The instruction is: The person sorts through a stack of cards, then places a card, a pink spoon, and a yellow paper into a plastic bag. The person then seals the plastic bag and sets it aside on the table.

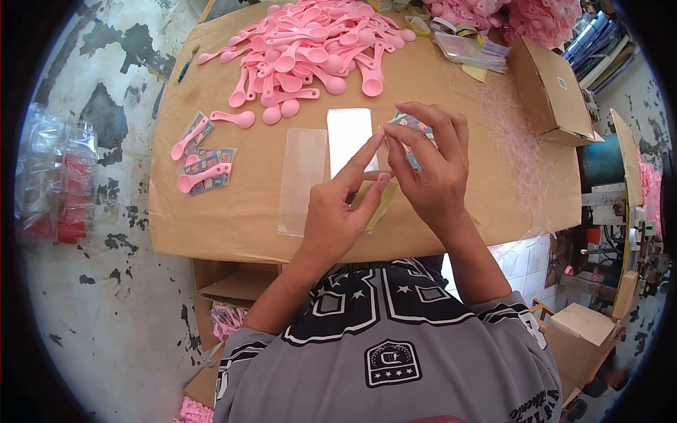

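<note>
My left hand and my right hand meet above the table, their fingertips touching or nearly so. The right thumb and index finger are pinched together; whatever is between them is too small or clear to make out. My left index finger points up to that pinch, with the thumb and middle finger close together. Below the hands lie a stack of white cards and a yellowish sheet, partly covered. A blue printed card shows behind the right fingers. Clear plastic bags lie left of the white cards.
A heap of pink measuring spoons covers the back of the table. At left are a loose spoon and packed spoons on printed cards. A cardboard box and stacked plastic packets stand at right.
</note>
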Available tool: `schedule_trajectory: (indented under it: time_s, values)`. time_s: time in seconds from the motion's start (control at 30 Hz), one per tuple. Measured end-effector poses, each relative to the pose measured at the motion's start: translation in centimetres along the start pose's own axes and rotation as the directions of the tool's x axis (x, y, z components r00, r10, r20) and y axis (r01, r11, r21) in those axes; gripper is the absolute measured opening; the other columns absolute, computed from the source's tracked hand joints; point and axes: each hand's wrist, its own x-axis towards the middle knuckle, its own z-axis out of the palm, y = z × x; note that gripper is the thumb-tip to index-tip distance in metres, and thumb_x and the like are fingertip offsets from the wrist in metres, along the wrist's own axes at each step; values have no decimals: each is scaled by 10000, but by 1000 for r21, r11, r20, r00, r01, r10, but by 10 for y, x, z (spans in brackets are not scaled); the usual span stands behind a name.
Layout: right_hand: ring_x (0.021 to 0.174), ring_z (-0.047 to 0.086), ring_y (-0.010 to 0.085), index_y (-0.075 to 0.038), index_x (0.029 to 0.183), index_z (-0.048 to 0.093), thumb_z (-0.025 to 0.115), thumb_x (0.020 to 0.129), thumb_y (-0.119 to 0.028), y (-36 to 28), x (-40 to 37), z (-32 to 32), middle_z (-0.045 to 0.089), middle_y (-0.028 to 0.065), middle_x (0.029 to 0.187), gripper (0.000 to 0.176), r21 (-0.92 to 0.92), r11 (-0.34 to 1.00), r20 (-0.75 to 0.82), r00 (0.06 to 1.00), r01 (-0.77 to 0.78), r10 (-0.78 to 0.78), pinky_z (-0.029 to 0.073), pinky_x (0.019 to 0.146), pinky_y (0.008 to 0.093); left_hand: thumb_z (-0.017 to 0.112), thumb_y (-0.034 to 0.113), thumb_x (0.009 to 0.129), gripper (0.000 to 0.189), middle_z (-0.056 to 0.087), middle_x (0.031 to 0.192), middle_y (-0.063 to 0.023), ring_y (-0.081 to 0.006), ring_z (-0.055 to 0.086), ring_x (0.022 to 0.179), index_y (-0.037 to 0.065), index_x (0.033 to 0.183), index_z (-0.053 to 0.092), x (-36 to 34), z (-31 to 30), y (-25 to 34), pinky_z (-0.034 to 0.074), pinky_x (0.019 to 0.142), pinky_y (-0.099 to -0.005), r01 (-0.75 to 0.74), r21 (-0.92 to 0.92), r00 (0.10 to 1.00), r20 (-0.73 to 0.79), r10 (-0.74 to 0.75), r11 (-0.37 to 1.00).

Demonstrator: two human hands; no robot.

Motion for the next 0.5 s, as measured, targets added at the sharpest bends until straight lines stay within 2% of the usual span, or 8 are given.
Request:
schedule_trajectory:
  time_s: [0.17,0.23,0.27,0.3,0.37,0.4,0.47,0.5]
  values:
    - [1057,653,335,-43,949,729,779,807,-14,9,-2,-7,720,102,1175,154,164,977,-3,991,-132,135,545,898,411,715,74,998,656,816,926,-45,29,410,600,105,1603,463,0,7,-1,308,531,-189,-24,10,998,50,23,1000]
    - [1016,682,310,-33,964,699,734,872,0,17,-3,-11,726,136,1168,103,321,898,-25,945,-302,326,553,906,409,715,81,1003,647,820,973,-72,20,454,622,90,1598,461,1,5,1,344,548,-190,29,7,995,91,-29,1000]
    - [995,696,298,-28,971,684,712,905,7,22,-3,-13,730,153,1164,80,398,838,-24,908,-374,417,557,910,408,713,85,1008,635,819,1006,-93,14,507,651,76,1591,462,1,1,1,384,567,-189,75,14,990,119,-76,997]
    - [992,685,258,-24,997,665,674,943,6,30,-1,-15,718,145,1156,62,565,732,-56,868,-381,494,558,935,404,711,90,1013,624,817,1038,-114,8,560,680,61,1585,463,1,-1,0,424,586,-188,120,23,982,146,-123,992]
    - [986,663,179,-15,1049,628,597,1020,5,46,1,-21,694,129,1142,47,836,452,-63,763,-312,643,559,986,396,700,95,1025,573,803,1087,-152,-59,669,837,27,1550,482,2,2,-15,513,702,-219,131,-226,986,132,-103,965]
    - [931,640,163,-20,1040,613,571,1022,17,52,-2,-26,673,114,1083,59,873,397,-51,757,-283,652,556,945,378,694,97,1031,549,796,1111,-171,-93,723,916,10,1533,491,1,2,-21,558,760,-234,134,-347,988,121,-97,928]
    - [822,593,131,-28,1023,584,519,1028,43,61,-8,-36,630,82,965,96,933,283,-24,745,-223,666,550,863,343,685,95,1036,493,769,1174,-205,-188,729,1063,-10,1489,520,1,-2,-18,576,885,-291,153,-454,987,110,-115,878]
    - [738,564,114,-21,1025,597,564,1002,40,58,-8,-42,592,32,854,73,932,262,37,783,-252,621,501,702,285,680,93,1039,466,755,1205,-223,-235,732,1137,-20,1467,534,1,-4,-17,586,947,-319,159,-506,987,104,-123,848]
